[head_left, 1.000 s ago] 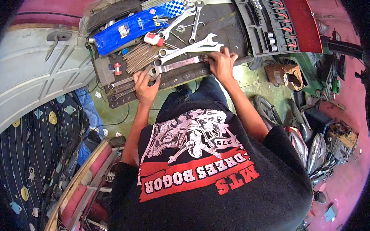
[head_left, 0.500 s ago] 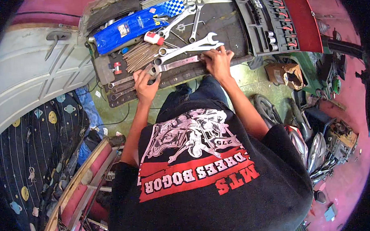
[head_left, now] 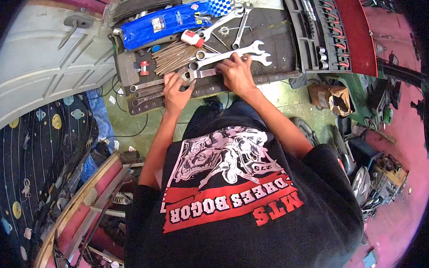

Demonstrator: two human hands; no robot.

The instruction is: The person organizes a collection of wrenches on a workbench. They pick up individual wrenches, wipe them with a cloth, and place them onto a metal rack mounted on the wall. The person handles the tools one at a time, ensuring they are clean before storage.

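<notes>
L grip (head_left: pixel 176 90): you've got wrench (head_left: pixel 205 73) by one end
R grip (head_left: pixel 237 75): over wrench, can't tell if clenched
Big spanner (head_left: pixel 213 59): just past R grip; ur knuckles cld bump it

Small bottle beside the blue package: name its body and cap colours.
The bottle is mainly white, its cap red; best seen in the head view.

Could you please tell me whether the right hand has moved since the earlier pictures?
Yes, the right hand has moved left, farther from the red toolbox lid.
</notes>
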